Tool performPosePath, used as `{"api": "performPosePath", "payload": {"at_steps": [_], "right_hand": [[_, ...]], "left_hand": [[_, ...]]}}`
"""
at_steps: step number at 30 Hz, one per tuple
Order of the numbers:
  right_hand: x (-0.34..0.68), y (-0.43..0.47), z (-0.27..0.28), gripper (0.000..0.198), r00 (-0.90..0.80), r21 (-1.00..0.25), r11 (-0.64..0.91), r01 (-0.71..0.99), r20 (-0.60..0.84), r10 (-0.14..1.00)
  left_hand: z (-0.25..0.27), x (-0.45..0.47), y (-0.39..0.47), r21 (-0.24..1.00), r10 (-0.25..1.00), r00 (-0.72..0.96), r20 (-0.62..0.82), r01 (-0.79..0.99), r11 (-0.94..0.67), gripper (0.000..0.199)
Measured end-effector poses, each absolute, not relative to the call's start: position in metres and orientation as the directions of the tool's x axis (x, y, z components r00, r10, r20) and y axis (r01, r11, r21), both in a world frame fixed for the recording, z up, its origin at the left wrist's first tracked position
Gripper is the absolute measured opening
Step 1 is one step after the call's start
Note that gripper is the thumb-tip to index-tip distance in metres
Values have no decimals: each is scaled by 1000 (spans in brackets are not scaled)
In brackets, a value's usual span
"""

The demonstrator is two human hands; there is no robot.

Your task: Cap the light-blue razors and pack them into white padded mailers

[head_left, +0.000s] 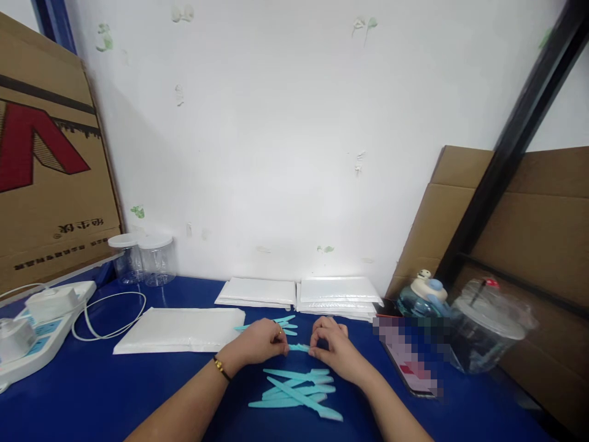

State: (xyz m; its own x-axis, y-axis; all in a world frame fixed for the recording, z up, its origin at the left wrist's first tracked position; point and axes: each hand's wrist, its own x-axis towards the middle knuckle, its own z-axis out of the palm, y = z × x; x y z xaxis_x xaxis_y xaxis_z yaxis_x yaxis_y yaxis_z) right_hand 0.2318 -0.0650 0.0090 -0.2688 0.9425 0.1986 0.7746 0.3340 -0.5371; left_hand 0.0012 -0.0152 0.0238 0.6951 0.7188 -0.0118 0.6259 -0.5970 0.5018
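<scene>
Turquoise razor (299,347), its ends hidden, is pinched by left hand (261,341) and right hand (337,345); five overlapping razors (301,397) lie at six o'clock.

You can read no word for certain. On the cardboard box (99,202), you see a big red V-like sign (18,147) above two rows of black characters (87,224), seemingly upside down; well right of the box, the phone's (409,362) screen is pixelated.
</scene>
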Motion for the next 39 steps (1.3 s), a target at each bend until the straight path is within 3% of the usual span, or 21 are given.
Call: {"api": "performPosePath", "payload": {"at_steps": [5, 8, 12, 16, 22, 28, 31, 35, 39], "right_hand": [[255, -50, -1, 9, -38, -520, 146, 842, 212, 977], [259, -53, 3, 9, -40, -517, 143, 844, 205, 978], [253, -70, 17, 11, -270, -536, 284, 795, 106, 957], [246, -80, 20, 23, -393, -532, 338, 777, 10, 919], [242, -80, 17, 25, -396, -527, 356, 772, 39, 917], [239, -78, 19, 18, -388, -502, 367, 783, 66, 919], [247, -68, 11, 23, -357, -482, 357, 800, 96, 929], [262, -53, 0, 27, -174, -452, 234, 861, 170, 970], [260, -56, 3, 22, -125, -471, 225, 853, 234, 964]], "left_hand": [[24, -18, 7, 331, 862, 503, 62, 804, -494, 24], [25, -24, 10, 286, 872, 475, 116, 825, -488, 18], [29, -17, -4, 360, 833, 520, 190, 752, -552, 20], [29, -3, -22, 475, 735, 676, 53, 630, -614, 24], [16, 9, -29, 570, 681, 729, -74, 591, -571, 20], [19, 8, -21, 571, 746, 664, -51, 632, -523, 21], [19, -2, -11, 518, 784, 621, 4, 669, -532, 19], [16, -21, 8, 423, 858, 513, 12, 775, -469, 15], [20, -26, 9, 422, 880, 466, 94, 782, -459, 22]]}}
